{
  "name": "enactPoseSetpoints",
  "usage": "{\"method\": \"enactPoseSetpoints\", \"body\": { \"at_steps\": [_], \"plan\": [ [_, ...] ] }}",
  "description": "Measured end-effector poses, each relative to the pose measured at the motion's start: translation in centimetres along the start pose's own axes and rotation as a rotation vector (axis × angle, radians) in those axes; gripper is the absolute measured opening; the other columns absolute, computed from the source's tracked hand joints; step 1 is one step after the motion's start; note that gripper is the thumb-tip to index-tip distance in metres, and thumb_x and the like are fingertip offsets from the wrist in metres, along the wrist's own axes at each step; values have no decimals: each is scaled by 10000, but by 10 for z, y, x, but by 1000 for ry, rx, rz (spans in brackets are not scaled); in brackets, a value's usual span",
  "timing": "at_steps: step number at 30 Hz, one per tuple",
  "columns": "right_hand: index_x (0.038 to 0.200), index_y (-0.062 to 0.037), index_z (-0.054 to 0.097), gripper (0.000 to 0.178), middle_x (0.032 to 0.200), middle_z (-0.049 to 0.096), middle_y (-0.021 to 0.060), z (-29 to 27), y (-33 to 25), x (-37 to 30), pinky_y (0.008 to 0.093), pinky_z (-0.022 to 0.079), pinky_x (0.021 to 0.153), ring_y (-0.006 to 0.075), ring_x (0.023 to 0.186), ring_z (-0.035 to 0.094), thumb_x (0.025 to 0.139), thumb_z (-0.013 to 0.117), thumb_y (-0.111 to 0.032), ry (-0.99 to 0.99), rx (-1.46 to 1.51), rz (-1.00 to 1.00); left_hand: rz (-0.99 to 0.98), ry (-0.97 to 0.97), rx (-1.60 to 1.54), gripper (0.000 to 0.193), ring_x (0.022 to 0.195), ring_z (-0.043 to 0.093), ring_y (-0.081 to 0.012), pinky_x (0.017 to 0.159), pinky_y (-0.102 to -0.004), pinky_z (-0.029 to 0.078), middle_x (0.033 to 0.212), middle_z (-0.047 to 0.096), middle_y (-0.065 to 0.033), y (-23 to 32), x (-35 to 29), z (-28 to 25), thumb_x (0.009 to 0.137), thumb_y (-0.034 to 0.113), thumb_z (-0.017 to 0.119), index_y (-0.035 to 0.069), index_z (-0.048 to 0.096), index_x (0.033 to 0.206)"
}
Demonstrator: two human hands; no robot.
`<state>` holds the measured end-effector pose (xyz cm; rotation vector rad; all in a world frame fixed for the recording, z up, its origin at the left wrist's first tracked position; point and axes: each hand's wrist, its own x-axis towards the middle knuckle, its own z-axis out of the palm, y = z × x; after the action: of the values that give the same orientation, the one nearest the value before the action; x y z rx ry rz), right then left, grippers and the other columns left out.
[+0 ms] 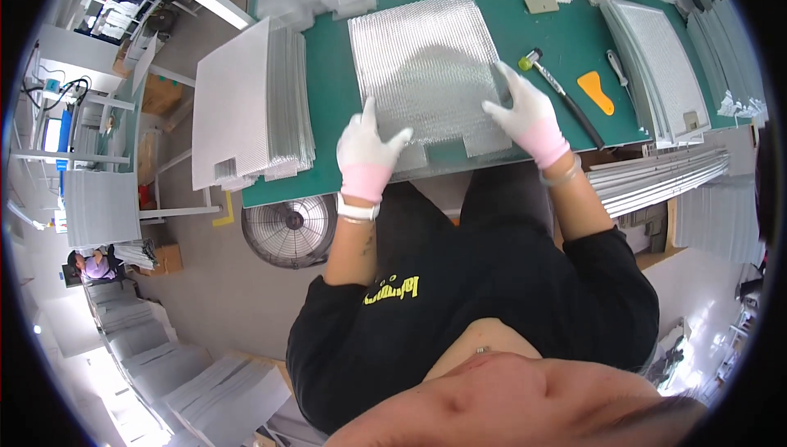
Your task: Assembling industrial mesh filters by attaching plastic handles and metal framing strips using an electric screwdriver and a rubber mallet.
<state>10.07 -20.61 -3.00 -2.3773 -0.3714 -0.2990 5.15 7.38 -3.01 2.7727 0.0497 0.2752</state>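
A silvery, finely ribbed panel (422,45) with a notched near edge lies on the green table top in front of me. My left hand (369,152), in a white glove with a pink cuff, rests at the panel's near left corner, index finger stretched out and thumb apart. Along the right edge, my right hand (525,111), gloved the same way, has its thumb and fingers spread. Both hands are open, and neither grips the panel. Whether the fingertips press on it, I cannot tell.
A stack of white panels (234,102) stands left on the green table (328,53). To the right lie a hammer (566,94), an orange scraper (596,93), a handled tool (616,67) and another panel stack (656,61). A floor fan (291,230) sits below the table's left front.
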Motion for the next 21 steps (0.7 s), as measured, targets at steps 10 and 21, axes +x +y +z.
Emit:
{"method": "enactPoseSetpoints", "body": {
  "at_steps": [10,21],
  "plan": [
    [1377,-65,501,659,1080,636,172,25,14,5,405,512,870,340,998,635,817,714,-339,-85,-118,70,-13,-40,74,829,964,620,-319,847,-401,510,1013,619,-157,-10,8,29,757,495,765,-2,503,1366],
    [1321,-54,546,603,1032,606,143,40,26,-1,394,524,807,321,934,635,833,696,-375,-71,-209,-7,-6,30,5,810,1008,601,-343,881,-421,501,1057,607,-180,-17,1,45,748,439,788,-11,507,1360]
  ]
}}
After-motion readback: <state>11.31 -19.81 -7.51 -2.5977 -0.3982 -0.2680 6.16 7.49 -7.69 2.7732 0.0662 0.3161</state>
